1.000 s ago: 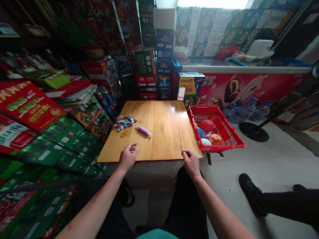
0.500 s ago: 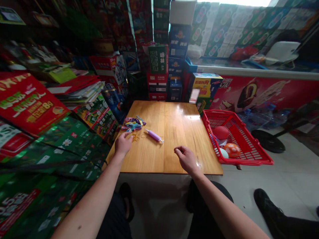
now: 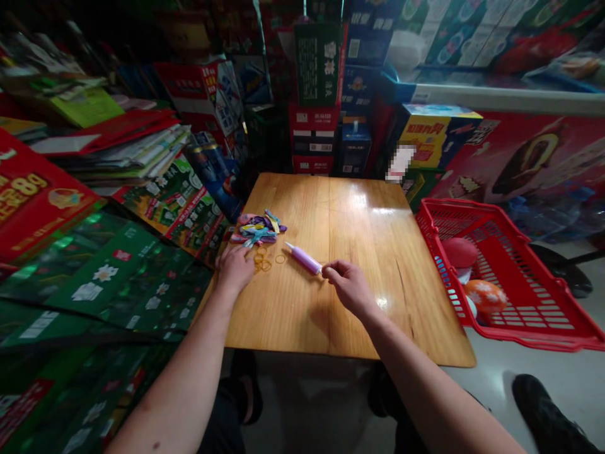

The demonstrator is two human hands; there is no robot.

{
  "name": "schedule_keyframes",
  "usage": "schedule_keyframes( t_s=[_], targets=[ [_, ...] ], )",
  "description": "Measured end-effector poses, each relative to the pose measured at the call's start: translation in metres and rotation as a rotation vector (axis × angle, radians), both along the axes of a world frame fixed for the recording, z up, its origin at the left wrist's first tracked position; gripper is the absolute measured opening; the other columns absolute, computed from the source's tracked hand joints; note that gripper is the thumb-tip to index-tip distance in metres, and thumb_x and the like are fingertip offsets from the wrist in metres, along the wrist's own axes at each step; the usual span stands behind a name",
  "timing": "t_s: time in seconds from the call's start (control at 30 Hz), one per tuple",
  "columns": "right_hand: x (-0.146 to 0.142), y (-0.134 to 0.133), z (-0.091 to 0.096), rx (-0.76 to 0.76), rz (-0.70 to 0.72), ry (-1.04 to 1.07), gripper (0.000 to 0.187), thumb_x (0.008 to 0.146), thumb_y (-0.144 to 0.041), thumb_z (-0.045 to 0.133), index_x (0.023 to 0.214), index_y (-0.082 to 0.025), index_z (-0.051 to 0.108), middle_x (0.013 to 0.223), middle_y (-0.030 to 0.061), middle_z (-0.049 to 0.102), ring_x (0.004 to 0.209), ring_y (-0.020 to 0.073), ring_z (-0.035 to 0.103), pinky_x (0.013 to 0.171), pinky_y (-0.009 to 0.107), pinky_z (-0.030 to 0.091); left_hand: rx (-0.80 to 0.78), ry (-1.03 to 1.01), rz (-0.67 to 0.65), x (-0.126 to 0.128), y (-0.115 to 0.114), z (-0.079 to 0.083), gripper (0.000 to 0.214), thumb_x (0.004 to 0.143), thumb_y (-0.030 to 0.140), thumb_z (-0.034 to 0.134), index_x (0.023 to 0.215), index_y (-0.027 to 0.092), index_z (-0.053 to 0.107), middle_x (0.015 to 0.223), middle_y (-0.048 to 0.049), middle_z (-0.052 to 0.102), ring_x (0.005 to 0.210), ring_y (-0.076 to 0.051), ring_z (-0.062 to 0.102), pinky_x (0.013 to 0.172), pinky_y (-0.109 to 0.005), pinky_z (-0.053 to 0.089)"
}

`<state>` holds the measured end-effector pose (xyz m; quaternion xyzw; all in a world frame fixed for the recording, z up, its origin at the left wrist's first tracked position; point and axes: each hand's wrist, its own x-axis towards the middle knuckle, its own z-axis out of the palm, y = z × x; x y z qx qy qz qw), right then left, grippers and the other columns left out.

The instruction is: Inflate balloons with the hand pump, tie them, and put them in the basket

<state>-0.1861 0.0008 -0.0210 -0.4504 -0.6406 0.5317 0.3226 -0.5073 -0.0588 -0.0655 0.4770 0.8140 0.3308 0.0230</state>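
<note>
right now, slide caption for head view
Right hand at a purple balloon pump on a wooden table, left hand by balloons and rubber bands

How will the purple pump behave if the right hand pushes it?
The purple pump looks like a round plastic tube, so it is probably light and stiff. Lying on its side on the smooth table, it may well roll or skid if the right hand, now at its end, pushes it.
</note>
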Motion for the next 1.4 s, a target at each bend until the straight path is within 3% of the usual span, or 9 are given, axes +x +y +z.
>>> schedule_keyframes(
  t_s=[0.13,0.23,0.37,0.5,0.63,0.87,1.03,1.2,1.4],
  targets=[
    [-0.007,0.004,0.001,-0.011,-0.009,0.029,0.019,0.084,-0.033,0.062,0.078,-0.019,0.073,0.071,0.0025,0.067,0.067,0.0173,0.058,0.064,0.030,0.045,0.168,-0.001,-0.038,0.015,-0.001,0.029,0.022,0.081,0.025,0.064,0.099,0.017,0.073,0.110,-0.0135,0.071,0.111,-0.032,0.062,0.104,-0.043,0.043],
    [-0.014,0.000,0.002,-0.048,-0.031,0.093,0.015,0.083,-0.031,0.065,0.079,-0.019,0.072,0.074,0.0035,0.069,0.071,0.0178,0.062,0.067,0.031,0.049,0.338,-0.266,-0.087,0.044,-0.001,0.049,0.020,0.081,0.033,0.070,0.095,0.018,0.071,0.099,-0.0075,0.070,0.095,-0.024,0.067,0.092,-0.036,0.051],
    [-0.022,-0.008,0.006,-0.450,0.016,0.395,0.032,0.080,-0.039,0.075,0.105,-0.021,0.068,0.101,0.0075,0.074,0.079,0.0204,0.071,0.065,0.032,0.054,0.432,-0.849,-0.205,0.088,-0.004,0.058,0.023,0.075,0.030,0.078,0.088,0.017,0.064,0.086,-0.0026,0.067,0.077,-0.017,0.067,0.078,-0.031,0.054],
    [-0.021,-0.007,0.007,-0.701,0.091,0.647,0.038,0.084,-0.053,0.071,0.107,-0.023,0.064,0.105,0.0078,0.074,0.077,0.0186,0.072,0.058,0.028,0.053,0.308,-1.004,-0.325,0.116,-0.011,0.061,0.022,0.073,0.026,0.079,0.087,0.017,0.064,0.082,-0.0018,0.067,0.071,-0.014,0.064,0.072,-0.029,0.054],
    [-0.011,0.002,0.007,-0.736,0.013,0.706,0.026,0.083,-0.041,0.073,0.099,-0.020,0.067,0.091,0.0048,0.075,0.068,0.0129,0.067,0.053,0.022,0.047,0.236,-0.978,-0.364,0.126,-0.014,0.063,0.022,0.075,0.025,0.076,0.092,0.017,0.064,0.079,-0.0010,0.067,0.069,-0.013,0.062,0.066,-0.025,0.050],
    [-0.001,0.002,0.005,-0.613,-0.028,0.634,0.030,0.069,-0.022,0.085,0.094,-0.018,0.068,0.084,0.0043,0.074,0.074,0.0150,0.068,0.065,0.026,0.052,0.222,-1.090,-0.365,0.125,-0.011,0.058,0.032,0.076,0.029,0.077,0.103,0.017,0.066,0.092,-0.0038,0.068,0.078,-0.015,0.063,0.068,-0.025,0.049],
    [0.000,0.003,0.003,-0.569,-0.083,0.553,0.026,0.071,-0.025,0.081,0.093,-0.017,0.068,0.078,0.0038,0.072,0.068,0.0133,0.066,0.061,0.026,0.051,0.198,-1.212,-0.295,0.124,-0.009,0.051,0.033,0.074,0.031,0.080,0.100,0.017,0.067,0.091,-0.0030,0.068,0.076,-0.013,0.063,0.065,-0.023,0.049],
    [0.005,0.005,0.006,-0.498,-0.144,0.484,0.023,0.073,-0.026,0.076,0.093,-0.018,0.068,0.073,0.0018,0.070,0.062,0.0125,0.064,0.055,0.025,0.048,0.211,-1.119,-0.254,0.120,-0.007,0.044,0.037,0.066,0.021,0.082,0.100,0.017,0.068,0.092,-0.0029,0.069,0.083,-0.015,0.064,0.067,-0.022,0.048],
    [0.009,0.004,0.009,-0.480,-0.105,0.496,0.027,0.074,-0.034,0.079,0.093,-0.019,0.067,0.073,0.0008,0.069,0.059,0.0114,0.060,0.051,0.024,0.044,0.190,-1.196,-0.263,0.119,-0.009,0.047,0.033,0.073,0.030,0.081,0.101,0.018,0.072,0.084,-0.0020,0.069,0.065,-0.011,0.060,0.058,-0.022,0.045]
  ],
)
